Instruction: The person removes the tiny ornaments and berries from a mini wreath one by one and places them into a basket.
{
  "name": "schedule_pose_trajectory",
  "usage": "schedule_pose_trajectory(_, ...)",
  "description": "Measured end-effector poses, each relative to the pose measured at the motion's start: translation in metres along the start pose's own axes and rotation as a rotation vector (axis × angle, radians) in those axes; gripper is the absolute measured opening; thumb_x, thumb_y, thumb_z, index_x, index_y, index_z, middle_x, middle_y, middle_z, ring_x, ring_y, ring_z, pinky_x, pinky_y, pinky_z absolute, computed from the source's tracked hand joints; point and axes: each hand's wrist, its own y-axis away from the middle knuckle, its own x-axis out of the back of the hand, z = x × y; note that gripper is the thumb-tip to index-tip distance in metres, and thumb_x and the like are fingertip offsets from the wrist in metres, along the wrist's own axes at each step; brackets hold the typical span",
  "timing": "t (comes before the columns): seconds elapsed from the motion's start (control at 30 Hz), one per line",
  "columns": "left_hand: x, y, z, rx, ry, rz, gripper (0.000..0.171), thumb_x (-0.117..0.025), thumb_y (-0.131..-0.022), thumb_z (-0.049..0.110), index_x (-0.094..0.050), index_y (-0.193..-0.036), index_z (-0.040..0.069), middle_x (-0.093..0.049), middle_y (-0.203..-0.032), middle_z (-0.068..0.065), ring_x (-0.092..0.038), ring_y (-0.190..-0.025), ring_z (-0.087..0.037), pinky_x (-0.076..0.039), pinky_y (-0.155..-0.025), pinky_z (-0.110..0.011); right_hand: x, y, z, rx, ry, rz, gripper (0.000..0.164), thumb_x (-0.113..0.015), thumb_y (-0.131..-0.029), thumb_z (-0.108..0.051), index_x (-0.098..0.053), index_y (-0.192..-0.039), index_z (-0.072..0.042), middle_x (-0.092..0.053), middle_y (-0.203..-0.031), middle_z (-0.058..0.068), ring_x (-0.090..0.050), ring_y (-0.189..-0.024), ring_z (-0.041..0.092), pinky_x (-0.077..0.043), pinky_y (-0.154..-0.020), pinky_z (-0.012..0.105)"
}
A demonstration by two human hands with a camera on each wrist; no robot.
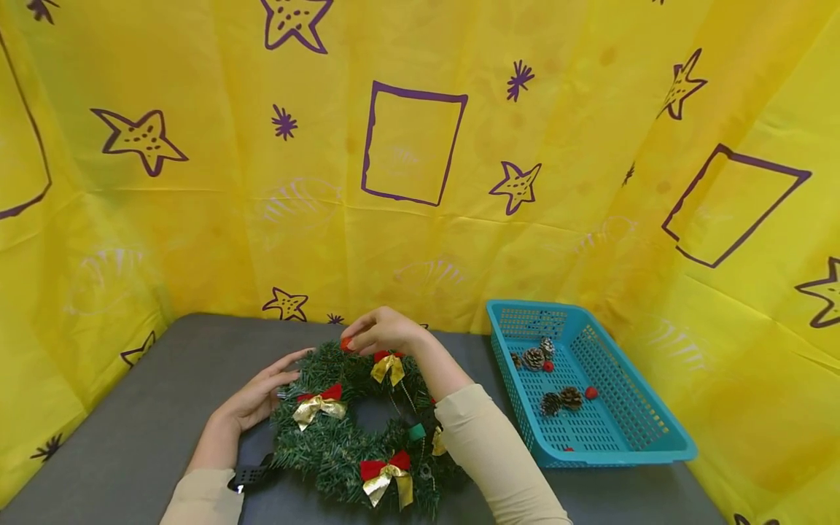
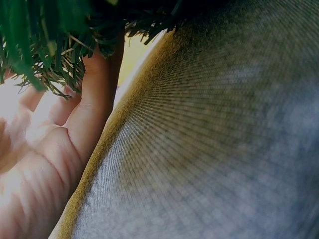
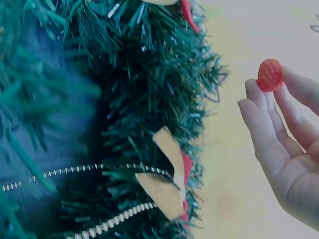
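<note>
A green artificial wreath (image 1: 328, 445) with red and gold bows lies on the grey table. Beside its left edge is my left hand (image 1: 259, 394), fingers extended and touching the greenery. In the left wrist view, the needles hide the fingertips of that hand (image 2: 60, 134). Over the far side of the wreath, my right hand (image 1: 387, 332) pinches a small red berry (image 1: 345, 343). The right wrist view shows this bumpy, raspberry-like berry (image 3: 270, 75) between thumb and fingertips, apart from the wreath. A red and gold bow (image 3: 172, 172) with beaded silver strings sits on the greenery there.
A blue-green plastic basket (image 1: 590, 458) stands right of the wreath. It holds several pine cones (image 1: 534, 358) and a few red berries (image 1: 591, 392). Yellow cloth (image 1: 420, 240) with purple drawings hangs behind the grey table (image 1: 131, 437) and at its sides.
</note>
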Motion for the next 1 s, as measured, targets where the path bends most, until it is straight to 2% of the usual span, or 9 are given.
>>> schedule_pose_trajectory(0.13,0.001,0.001,0.0,-0.006,-0.034,-0.008,0.06,-0.04,-0.107,0.027,-0.014,-0.161,0.02,0.021,-0.166,-0.014,0.022,-0.149,-0.046,-0.023,-0.108,-0.054,0.009,0.004,0.0,0.001,0.012,0.017,0.03,-0.066,-0.093,-0.005,-0.069,-0.122,-0.001,-0.067,-0.126,0.016,-0.068,-0.11,0.028,-0.05,-0.103,0.047)
schedule_pose_trajectory(0.23,0.001,0.001,-0.001,-0.013,-0.045,-0.013,0.06,-0.04,-0.107,0.026,-0.014,-0.161,0.02,0.021,-0.166,-0.015,0.022,-0.149,-0.046,-0.025,-0.104,-0.043,0.017,0.006,0.0,0.007,0.012,0.024,0.032,-0.066,-0.093,-0.006,-0.066,-0.125,0.001,-0.067,-0.127,0.018,-0.065,-0.116,0.036,-0.051,-0.101,0.046)
schedule_pose_trajectory(0.33,0.001,0.001,0.0,-0.018,-0.019,-0.016,0.06,-0.04,-0.107,0.025,-0.014,-0.161,0.02,0.022,-0.165,-0.014,0.025,-0.149,-0.045,-0.022,-0.111,-0.054,0.025,0.008,0.002,0.017,0.009,0.031,0.036,-0.065,-0.094,-0.006,-0.063,-0.128,0.004,-0.067,-0.127,0.021,-0.065,-0.116,0.037,-0.054,-0.098,0.043)
schedule_pose_trajectory(0.43,0.0,0.001,0.0,-0.02,0.015,-0.014,0.06,-0.04,-0.107,0.023,-0.014,-0.161,0.019,0.024,-0.165,-0.013,0.028,-0.148,-0.044,-0.004,-0.113,-0.073,0.033,0.009,0.004,0.011,0.0,0.045,0.038,-0.065,-0.094,-0.005,-0.062,-0.13,0.004,-0.066,-0.128,0.022,-0.067,-0.114,0.034,-0.053,-0.099,0.043)
schedule_pose_trajectory(0.5,-0.001,0.001,0.0,-0.021,0.029,-0.015,0.06,-0.04,-0.107,0.021,-0.014,-0.161,0.018,0.024,-0.165,-0.012,0.03,-0.148,-0.043,0.004,-0.11,-0.078,0.039,0.008,0.007,0.013,0.003,0.061,0.038,-0.066,-0.093,-0.005,-0.063,-0.13,0.002,-0.066,-0.128,0.021,-0.068,-0.113,0.031,-0.053,-0.1,0.043)
schedule_pose_trajectory(0.63,-0.001,0.0,-0.001,-0.018,0.025,-0.01,0.061,-0.041,-0.106,0.023,-0.013,-0.161,0.018,0.023,-0.165,-0.012,0.029,-0.148,-0.043,0.004,-0.109,-0.079,0.081,-0.036,0.061,0.087,-0.021,-0.001,0.041,-0.072,-0.09,-0.017,-0.064,-0.13,-0.008,-0.067,-0.126,0.012,-0.068,-0.112,0.027,-0.055,-0.094,0.04)
schedule_pose_trajectory(0.73,-0.001,0.0,-0.002,-0.02,0.023,-0.008,0.062,-0.042,-0.106,0.024,-0.014,-0.161,0.018,0.023,-0.166,-0.012,0.029,-0.149,-0.043,0.004,-0.109,-0.079,0.091,-0.028,0.061,0.095,-0.023,0.013,0.042,-0.072,-0.091,-0.016,-0.063,-0.131,-0.007,-0.068,-0.124,0.011,-0.066,-0.116,0.03,-0.055,-0.095,0.037)
schedule_pose_trajectory(0.87,-0.002,-0.001,-0.002,-0.019,0.023,-0.007,0.061,-0.042,-0.106,0.024,-0.015,-0.16,0.019,0.022,-0.166,-0.01,0.029,-0.149,-0.041,0.005,-0.109,-0.079,0.077,0.028,0.009,0.019,-0.032,0.138,0.039,-0.066,-0.092,-0.002,-0.061,-0.131,0.004,-0.072,-0.112,0.011,-0.071,-0.102,0.023,-0.056,-0.094,0.035)
schedule_pose_trajectory(1.0,-0.002,-0.001,-0.001,-0.018,0.026,-0.006,0.061,-0.043,-0.106,0.025,-0.016,-0.16,0.019,0.022,-0.166,-0.011,0.029,-0.149,-0.041,0.005,-0.109,-0.079,0.091,0.037,0.007,-0.002,-0.068,0.188,0.038,-0.064,-0.093,-0.002,-0.06,-0.131,0.005,-0.071,-0.107,0.007,-0.07,-0.097,0.016,-0.054,-0.098,0.038)
